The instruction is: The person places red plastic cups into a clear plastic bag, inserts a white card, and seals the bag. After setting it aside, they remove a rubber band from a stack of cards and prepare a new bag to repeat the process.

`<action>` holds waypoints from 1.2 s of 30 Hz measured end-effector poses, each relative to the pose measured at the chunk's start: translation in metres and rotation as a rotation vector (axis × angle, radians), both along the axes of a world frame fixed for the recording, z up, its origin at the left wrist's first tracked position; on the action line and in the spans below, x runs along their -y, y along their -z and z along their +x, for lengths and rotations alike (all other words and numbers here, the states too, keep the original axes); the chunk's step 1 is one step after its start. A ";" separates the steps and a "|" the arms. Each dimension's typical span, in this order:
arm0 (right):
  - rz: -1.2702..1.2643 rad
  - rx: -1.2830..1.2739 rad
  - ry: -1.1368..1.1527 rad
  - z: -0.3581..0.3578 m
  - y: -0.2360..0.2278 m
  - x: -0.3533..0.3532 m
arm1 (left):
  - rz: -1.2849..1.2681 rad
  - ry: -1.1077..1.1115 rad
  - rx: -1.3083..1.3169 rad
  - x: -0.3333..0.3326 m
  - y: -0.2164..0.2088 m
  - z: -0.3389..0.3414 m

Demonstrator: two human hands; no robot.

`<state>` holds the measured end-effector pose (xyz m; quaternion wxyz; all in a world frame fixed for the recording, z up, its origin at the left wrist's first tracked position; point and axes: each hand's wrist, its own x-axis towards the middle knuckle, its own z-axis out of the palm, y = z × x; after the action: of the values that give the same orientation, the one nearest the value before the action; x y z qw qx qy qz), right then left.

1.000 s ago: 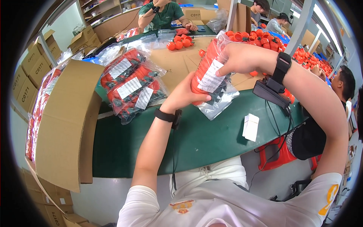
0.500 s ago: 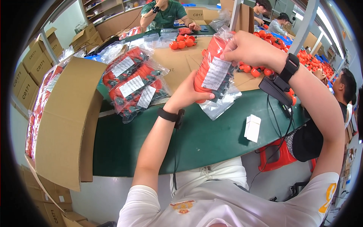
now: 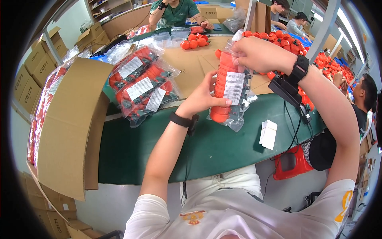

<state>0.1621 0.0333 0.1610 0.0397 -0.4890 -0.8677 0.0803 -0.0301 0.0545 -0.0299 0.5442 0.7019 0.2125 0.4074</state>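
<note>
A transparent plastic bag of stacked red-orange cup-shaped parts (image 3: 219, 89) stands nearly upright over the green table, its white printed label facing me. My right hand (image 3: 251, 52) pinches the bag's upper end. Against its left side my left hand (image 3: 201, 95) is curved round it, the thumb across the front by the label. The bag's lower end hangs toward the table edge; whether it touches the tabletop I cannot tell. Left of my hands lie several similar filled bags with white labels (image 3: 140, 87), partly overlapping. A small stack of white paper labels (image 3: 268, 134) rests to the right.
A tall open cardboard box (image 3: 69, 127) stands at the left, packed bags behind its flap. Loose red-orange parts (image 3: 286, 43) pile up at the right, near a black device with cables (image 3: 288, 93). Co-workers sit across and to the right. A red stool (image 3: 292, 163) stands below.
The bag has turned from a tilt to nearly upright, its lower end coming toward me. My right hand has shifted slightly left and down; my left grip has loosened and moved along the side.
</note>
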 end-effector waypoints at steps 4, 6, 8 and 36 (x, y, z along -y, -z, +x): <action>-0.019 0.005 0.023 -0.007 0.000 0.001 | -0.079 -0.011 0.020 0.008 -0.008 0.001; -0.022 -0.037 0.002 -0.009 0.000 0.000 | -0.119 -0.008 0.095 0.005 -0.001 0.008; -0.109 -0.055 0.022 -0.016 -0.006 0.002 | -0.159 -0.012 0.171 0.003 0.005 0.007; -0.036 -1.293 0.014 0.024 0.119 0.016 | -0.065 -0.123 0.169 0.000 -0.003 0.006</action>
<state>0.1864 0.0170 0.0417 0.5468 -0.3482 -0.6639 0.3728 -0.0241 0.0549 -0.0265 0.5564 0.6327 0.2217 0.4908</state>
